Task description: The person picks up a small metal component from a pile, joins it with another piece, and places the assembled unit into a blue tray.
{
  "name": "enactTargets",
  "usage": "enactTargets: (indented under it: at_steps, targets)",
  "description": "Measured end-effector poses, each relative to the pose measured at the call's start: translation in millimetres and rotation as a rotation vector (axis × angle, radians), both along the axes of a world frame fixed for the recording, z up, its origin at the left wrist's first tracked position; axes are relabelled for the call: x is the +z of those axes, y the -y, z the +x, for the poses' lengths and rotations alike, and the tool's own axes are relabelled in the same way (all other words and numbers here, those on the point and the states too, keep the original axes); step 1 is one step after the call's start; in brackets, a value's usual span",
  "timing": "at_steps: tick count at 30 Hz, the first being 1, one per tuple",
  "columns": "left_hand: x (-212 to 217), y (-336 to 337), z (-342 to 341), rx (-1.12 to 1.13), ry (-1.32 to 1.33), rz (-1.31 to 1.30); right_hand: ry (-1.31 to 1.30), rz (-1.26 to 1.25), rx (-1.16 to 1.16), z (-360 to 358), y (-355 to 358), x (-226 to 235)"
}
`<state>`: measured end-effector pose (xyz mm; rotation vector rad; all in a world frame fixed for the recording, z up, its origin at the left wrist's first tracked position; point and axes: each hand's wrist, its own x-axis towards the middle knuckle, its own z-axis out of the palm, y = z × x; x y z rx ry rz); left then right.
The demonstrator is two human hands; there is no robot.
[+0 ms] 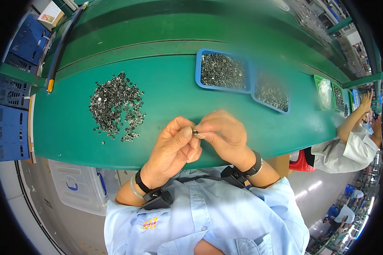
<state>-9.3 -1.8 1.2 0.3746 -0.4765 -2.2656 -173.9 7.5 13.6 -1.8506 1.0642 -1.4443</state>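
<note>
Factory workshop: green workbench [170, 95], blue trays [198, 71] of small shiny parts [223, 71], blue crates [10, 134], co-worker [342, 157].

Blue crates [9, 132] stand left of the green workbench [170, 87]; light glints on grey floor [301, 179].

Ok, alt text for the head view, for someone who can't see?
Left hand and right hand together pinch a small dark part over a green table. A loose pile of parts lies at left; two blue trays of parts sit right of centre.

head cam | left of head-worn pair | faces down | fisheye, near hands [168, 146]
</note>
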Motion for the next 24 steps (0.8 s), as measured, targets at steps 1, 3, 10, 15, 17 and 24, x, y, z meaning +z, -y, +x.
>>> enactTargets:
  at_steps: [1,3,10,15,17,24]
  targets:
    - [-0.6,0.2,0.1,-0.017,-0.017,-0.005,-0.004,-0.012,0.005,-0.2,0.4,-0.5]
    - [0.6,0.6,0.2,-0.016,-0.01,-0.008,-0.01,-0.037,0.017,-0.4,1.1,-1.3]
    - [5.6,0.2,2.2,0.006,0.085,-0.057,-0.019,-0.036,0.052,-0.9,2.5,-2.7]
    - [8.5,6.1,6.0,0.003,0.269,-0.161,-0.054,0.008,0.083,-5.5,1.2,-6.8]
    - [11.1,7.7,6.0,0.0,0.362,-0.196,-0.036,0.006,0.075,-5.1,1.9,-8.2]
    - [13.7,6.3,2.1,-0.007,0.268,-0.096,0.099,0.069,0.055,-3.5,1.9,-14.0]
